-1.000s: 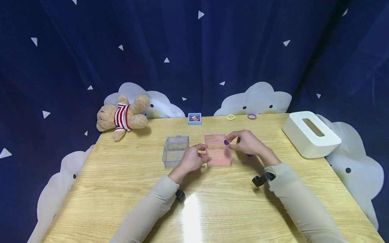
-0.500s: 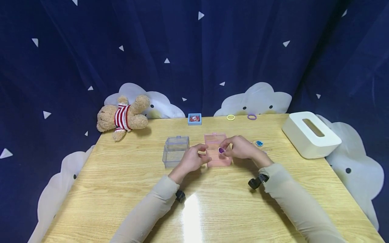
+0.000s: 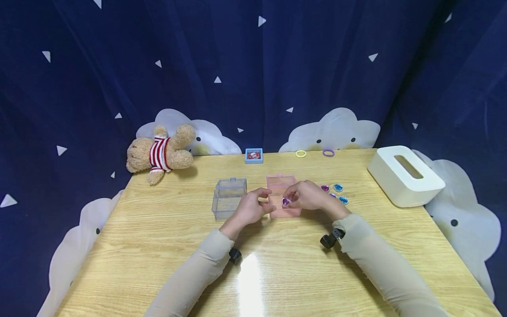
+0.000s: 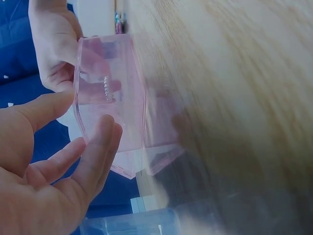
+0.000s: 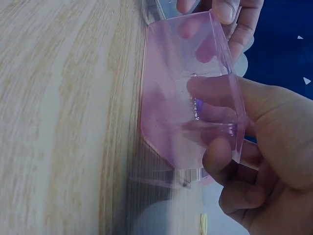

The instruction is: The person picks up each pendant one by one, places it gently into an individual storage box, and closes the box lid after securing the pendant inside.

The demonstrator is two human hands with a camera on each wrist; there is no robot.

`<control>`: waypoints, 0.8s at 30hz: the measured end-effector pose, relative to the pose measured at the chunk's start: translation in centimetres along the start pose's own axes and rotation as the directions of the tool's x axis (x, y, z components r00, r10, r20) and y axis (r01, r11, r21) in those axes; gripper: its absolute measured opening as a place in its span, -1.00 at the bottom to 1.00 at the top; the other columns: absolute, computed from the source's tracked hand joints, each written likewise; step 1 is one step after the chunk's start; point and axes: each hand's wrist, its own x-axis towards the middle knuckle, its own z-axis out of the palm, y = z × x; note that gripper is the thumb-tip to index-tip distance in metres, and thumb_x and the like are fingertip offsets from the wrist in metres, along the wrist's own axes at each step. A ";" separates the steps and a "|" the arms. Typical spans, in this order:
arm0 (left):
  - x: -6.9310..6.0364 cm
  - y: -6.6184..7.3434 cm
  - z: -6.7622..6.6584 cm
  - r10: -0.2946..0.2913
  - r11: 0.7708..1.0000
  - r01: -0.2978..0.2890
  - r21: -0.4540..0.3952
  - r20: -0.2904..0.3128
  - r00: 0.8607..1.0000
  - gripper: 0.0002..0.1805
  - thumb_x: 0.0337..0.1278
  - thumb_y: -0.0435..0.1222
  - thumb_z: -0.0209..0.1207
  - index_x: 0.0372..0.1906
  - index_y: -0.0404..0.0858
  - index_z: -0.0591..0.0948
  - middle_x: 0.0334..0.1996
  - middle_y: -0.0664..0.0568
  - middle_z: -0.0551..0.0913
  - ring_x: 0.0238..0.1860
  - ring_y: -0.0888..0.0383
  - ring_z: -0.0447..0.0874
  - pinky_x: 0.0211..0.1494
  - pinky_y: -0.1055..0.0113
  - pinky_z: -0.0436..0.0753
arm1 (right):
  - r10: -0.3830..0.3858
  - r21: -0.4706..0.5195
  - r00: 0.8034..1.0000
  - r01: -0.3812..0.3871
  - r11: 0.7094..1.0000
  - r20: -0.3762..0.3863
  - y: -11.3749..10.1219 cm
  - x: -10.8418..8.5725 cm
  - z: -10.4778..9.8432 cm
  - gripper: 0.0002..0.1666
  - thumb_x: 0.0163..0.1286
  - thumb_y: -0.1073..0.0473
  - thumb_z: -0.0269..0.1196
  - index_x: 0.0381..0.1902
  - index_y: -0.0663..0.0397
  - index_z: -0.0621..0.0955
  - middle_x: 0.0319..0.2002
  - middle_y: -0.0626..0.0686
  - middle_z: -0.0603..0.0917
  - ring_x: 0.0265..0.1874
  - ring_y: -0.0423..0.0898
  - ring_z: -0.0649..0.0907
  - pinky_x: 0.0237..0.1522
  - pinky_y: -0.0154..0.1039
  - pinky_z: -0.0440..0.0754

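Observation:
A pink see-through box (image 3: 285, 213) stands with its lid up in the middle of the table. My right hand (image 3: 310, 195) reaches into it and pinches a purple gem (image 3: 286, 202) with a beaded white edge; in the right wrist view the gem (image 5: 197, 108) shows through the box wall (image 5: 166, 93). At the box's left side my left hand (image 3: 251, 207) rests its fingers, thumb and fingers spread apart, as the left wrist view also shows (image 4: 58, 181). Beside it a bluish clear box (image 3: 223, 214) stands with its lid up.
Several gems lie right of the pink box, among them a blue one (image 3: 338, 187) and a red one (image 3: 325, 188). Behind are a blue-framed square (image 3: 254, 156), a yellow ring (image 3: 301, 154) and a purple ring (image 3: 328, 152). A teddy bear (image 3: 159, 152) lies left, a white tissue box (image 3: 408, 176) right.
My right hand has moved left and down into the pink box with the purple gem, uncovering the gems on the table. My left hand has stayed in place.

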 end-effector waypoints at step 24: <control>0.1 0.1 0.0 -0.031 0.999 0.031 -0.010 0.004 1.000 -0.43 0.12 -0.25 0.39 0.26 -0.23 0.55 0.13 -0.21 0.65 -0.03 -0.09 0.77 -0.05 0.21 0.76 | 0.100 -0.011 0.988 -0.100 0.995 0.120 -0.7 0.3 -0.5 -0.76 0.15 0.01 0.50 -0.23 -0.11 0.78 -0.31 -0.16 0.80 -0.27 -0.21 0.72 -0.03 -0.11 0.69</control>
